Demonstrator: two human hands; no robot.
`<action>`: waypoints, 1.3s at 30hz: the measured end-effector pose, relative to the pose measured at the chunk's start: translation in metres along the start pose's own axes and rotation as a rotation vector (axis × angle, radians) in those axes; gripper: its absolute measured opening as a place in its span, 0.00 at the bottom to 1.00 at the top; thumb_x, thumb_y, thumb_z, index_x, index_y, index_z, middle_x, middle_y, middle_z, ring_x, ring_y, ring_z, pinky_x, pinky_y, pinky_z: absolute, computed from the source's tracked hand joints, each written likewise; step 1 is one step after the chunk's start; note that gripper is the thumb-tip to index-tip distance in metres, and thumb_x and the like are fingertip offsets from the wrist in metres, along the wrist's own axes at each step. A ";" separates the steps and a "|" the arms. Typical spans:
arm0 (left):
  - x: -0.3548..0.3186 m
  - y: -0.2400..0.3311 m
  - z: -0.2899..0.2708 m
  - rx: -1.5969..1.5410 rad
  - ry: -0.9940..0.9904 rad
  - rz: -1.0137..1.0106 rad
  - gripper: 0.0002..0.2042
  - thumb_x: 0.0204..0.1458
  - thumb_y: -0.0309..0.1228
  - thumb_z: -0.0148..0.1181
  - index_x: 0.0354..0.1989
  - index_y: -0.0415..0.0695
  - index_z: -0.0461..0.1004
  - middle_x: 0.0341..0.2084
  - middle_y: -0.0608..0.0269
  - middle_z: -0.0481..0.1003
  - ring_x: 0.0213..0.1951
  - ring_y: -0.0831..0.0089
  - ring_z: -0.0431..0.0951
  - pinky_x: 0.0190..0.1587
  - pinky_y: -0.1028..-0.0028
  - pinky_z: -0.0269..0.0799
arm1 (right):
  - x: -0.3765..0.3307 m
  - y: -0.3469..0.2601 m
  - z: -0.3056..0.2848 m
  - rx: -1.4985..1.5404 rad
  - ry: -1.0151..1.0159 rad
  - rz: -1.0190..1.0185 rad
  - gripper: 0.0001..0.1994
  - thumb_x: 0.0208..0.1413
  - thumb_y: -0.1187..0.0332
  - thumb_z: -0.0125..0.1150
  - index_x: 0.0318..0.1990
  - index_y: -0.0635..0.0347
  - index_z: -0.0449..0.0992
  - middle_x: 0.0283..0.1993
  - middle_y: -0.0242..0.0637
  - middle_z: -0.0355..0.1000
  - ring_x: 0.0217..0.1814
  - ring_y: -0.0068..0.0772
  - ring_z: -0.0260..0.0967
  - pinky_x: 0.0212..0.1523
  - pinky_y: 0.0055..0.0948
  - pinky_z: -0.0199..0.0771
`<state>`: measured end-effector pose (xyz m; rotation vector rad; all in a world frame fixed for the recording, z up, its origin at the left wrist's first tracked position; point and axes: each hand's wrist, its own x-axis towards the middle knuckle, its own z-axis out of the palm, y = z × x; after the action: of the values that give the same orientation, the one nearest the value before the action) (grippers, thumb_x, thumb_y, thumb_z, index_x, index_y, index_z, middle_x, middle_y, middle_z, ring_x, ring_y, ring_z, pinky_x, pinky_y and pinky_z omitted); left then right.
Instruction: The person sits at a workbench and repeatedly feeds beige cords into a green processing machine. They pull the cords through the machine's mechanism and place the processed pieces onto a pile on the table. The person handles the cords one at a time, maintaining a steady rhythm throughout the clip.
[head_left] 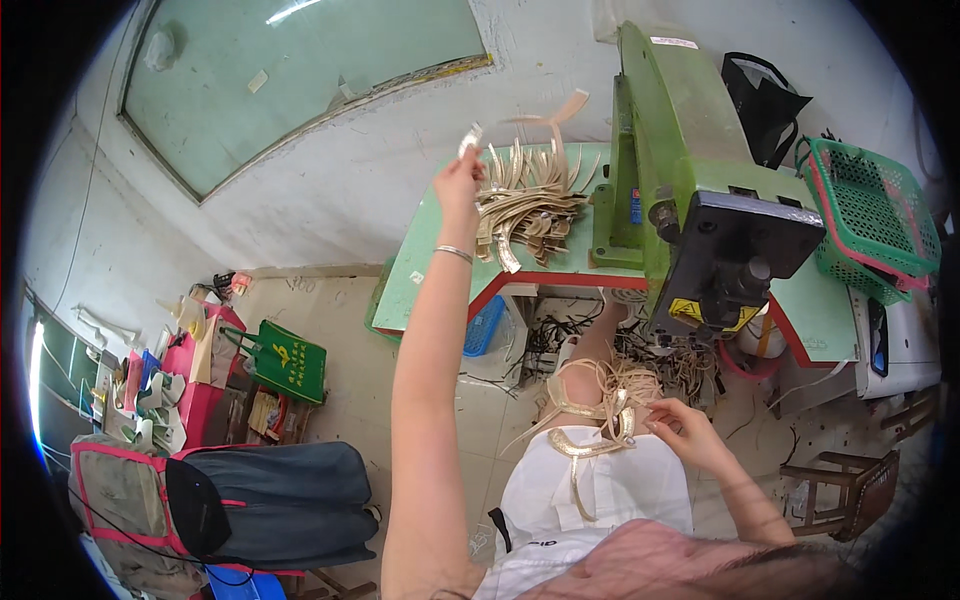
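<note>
My left hand (pixel 460 178), arm stretched forward, is pinched on a shiny gold strap piece (pixel 470 140) above the left edge of a pile of gold and beige straps (pixel 535 210) on the green table. Beside it, a forked beige strap (pixel 556 118) sticks up over the back of the pile; whether it joins the held piece I cannot tell. Over my lap, my right hand (pixel 686 432) is loosely curled with thumb and forefinger apart, next to a bundle of beige straps (pixel 632 382). A curved gold strap piece (pixel 582 448) lies on my white clothing.
A green press machine (pixel 680 120) with a black head (pixel 735 260) stands right of the pile on the red-edged table (pixel 425 270). Green baskets (pixel 870 200) are at far right. Dark scraps (pixel 560 325) litter the floor below. A wooden stool (pixel 850 490) is at right, a green bag (pixel 290 362) at left.
</note>
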<state>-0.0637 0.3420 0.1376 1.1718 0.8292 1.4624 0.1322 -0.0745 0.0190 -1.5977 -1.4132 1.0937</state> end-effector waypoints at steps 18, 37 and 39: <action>0.033 0.121 0.077 -0.303 -0.381 0.380 0.17 0.54 0.42 0.55 0.43 0.41 0.73 0.24 0.70 0.71 0.19 0.89 0.62 0.19 0.88 0.52 | 0.090 0.101 0.135 -0.279 0.086 -0.164 0.19 0.43 0.58 0.67 0.36 0.61 0.70 0.38 0.41 0.64 0.42 0.43 0.65 0.43 0.35 0.66; -0.043 -0.024 -0.044 1.166 0.058 -0.068 0.24 0.50 0.52 0.50 0.22 0.42 0.79 0.15 0.56 0.74 0.24 0.62 0.76 0.30 0.67 0.68 | 0.083 0.090 0.116 -0.116 0.125 -0.310 0.08 0.49 0.71 0.59 0.37 0.61 0.76 0.36 0.39 0.72 0.39 0.35 0.68 0.44 0.32 0.62; -0.064 -0.002 -0.049 1.165 -0.122 -0.054 0.22 0.50 0.49 0.50 0.25 0.41 0.79 0.15 0.59 0.74 0.24 0.65 0.76 0.30 0.69 0.68 | 0.075 0.065 0.100 0.125 0.167 -0.200 0.08 0.51 0.72 0.58 0.39 0.63 0.76 0.35 0.40 0.74 0.35 0.33 0.70 0.38 0.27 0.67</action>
<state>-0.1115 0.2843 0.1067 2.0095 1.6938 0.7738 0.0669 -0.0102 -0.0877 -1.3928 -1.3349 0.8926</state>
